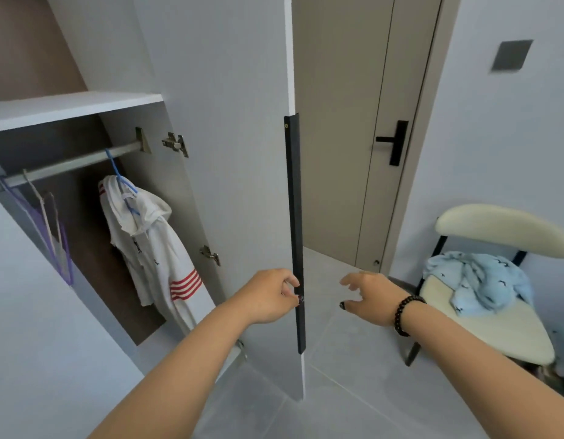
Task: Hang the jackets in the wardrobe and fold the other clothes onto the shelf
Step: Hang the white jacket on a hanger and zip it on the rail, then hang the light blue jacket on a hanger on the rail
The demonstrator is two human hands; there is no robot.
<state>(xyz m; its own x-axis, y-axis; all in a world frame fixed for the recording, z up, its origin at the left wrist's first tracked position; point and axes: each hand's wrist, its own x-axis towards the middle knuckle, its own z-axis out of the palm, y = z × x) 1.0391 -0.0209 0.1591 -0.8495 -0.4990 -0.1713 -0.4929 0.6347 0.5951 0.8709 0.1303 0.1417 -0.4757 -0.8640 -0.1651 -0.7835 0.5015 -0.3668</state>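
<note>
While gripping the black handle (296, 217) on the wardrobe door's (236, 185) edge, left hand (268, 296) curled, fingertips pinching the strip low down. Right hand (369, 296) just right of that handle, apart from it, fingers spread and loosely bent, holding nothing. Beyond and left of the left hand: white jacket (154, 248) with red stripes, already on a blue hanger (124, 185) from the rail (75, 163), long axis hanging down, slightly slanted. Further left, spare hangers (49, 229) on the same rail. Right of the right hand, nearer that hand: light blue garment (477, 283), crumpled on the chair (489, 331) seat, no clear long axis, spread roughly across the seat. Probably next up, best reached by the right hand. Shelf (75, 109) above the rail, up and left of both hands.
</note>
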